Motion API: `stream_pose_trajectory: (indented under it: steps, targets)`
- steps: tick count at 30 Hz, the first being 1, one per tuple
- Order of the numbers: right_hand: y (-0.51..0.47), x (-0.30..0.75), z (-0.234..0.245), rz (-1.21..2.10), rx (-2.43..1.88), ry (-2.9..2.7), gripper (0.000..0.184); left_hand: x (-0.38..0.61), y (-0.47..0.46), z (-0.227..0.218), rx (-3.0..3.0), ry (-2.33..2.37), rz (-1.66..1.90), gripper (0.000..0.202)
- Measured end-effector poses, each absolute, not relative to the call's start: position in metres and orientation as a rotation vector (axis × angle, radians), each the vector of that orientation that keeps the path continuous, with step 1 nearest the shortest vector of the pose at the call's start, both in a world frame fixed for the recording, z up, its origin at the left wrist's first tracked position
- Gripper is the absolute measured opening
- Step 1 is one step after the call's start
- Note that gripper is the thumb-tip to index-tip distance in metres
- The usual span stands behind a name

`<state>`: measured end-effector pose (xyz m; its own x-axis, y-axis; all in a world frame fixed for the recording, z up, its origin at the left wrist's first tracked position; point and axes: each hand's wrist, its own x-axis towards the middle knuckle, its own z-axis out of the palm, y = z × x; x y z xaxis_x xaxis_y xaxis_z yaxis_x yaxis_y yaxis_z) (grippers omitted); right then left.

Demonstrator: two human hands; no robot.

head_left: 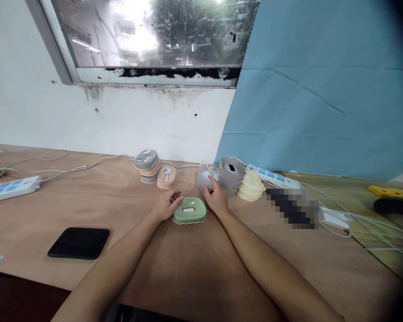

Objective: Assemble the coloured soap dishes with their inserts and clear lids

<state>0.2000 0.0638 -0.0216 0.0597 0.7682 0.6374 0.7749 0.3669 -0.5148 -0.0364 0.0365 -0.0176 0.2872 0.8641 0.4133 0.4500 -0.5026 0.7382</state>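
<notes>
A green oval soap-box-like case [189,212] with a slot in its top sits on the table in front of me. My left hand [166,206] rests at its left side, fingers loosely curved and apart, the fingertips by its upper left edge. My right hand [216,197] reaches past the case to a stack of clear plastic covers [206,173]. Its index finger and thumb are spread at the near side of that stack. Whether they pinch a cover is hard to see; none is lifted.
Grey pieces [231,173] and yellow pieces [250,186] are stacked to the right. At the back left stand grey and orange cases [147,164] and a single orange case [166,176]. A black phone [79,243] lies left. Power strips [15,188] and white cables lie along both sides.
</notes>
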Motion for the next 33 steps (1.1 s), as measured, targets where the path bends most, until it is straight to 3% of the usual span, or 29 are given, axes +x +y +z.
stream_pose_trajectory:
  steps: [3,8,10,18,24,28,33]
  targets:
    - [0.061,0.201,-0.02,0.019,-1.399,-1.7,0.05,-0.038,0.034,-0.015,2.24,1.131,0.973,0.046]
    - [0.046,0.201,-0.017,0.091,-1.313,-1.761,0.04,-0.039,0.029,-0.011,2.418,0.981,0.811,0.088]
    - [0.04,0.201,-0.017,0.12,-1.264,-1.805,0.037,-0.039,0.028,-0.011,2.408,0.992,0.814,0.092]
    - [0.035,0.197,-0.015,0.133,-1.12,-1.879,0.043,-0.047,0.043,-0.019,1.839,1.168,1.24,0.053]
    - [0.019,0.177,-0.011,0.096,-1.014,-2.15,0.058,-0.02,0.037,-0.024,1.436,0.902,1.314,0.068]
    - [0.01,0.165,-0.015,0.078,-0.946,-2.233,0.041,-0.007,0.032,-0.026,1.329,0.76,1.227,0.077]
    - [0.008,0.166,-0.013,-0.082,-0.866,-2.194,0.02,-0.014,0.032,-0.019,1.144,0.757,1.165,0.065]
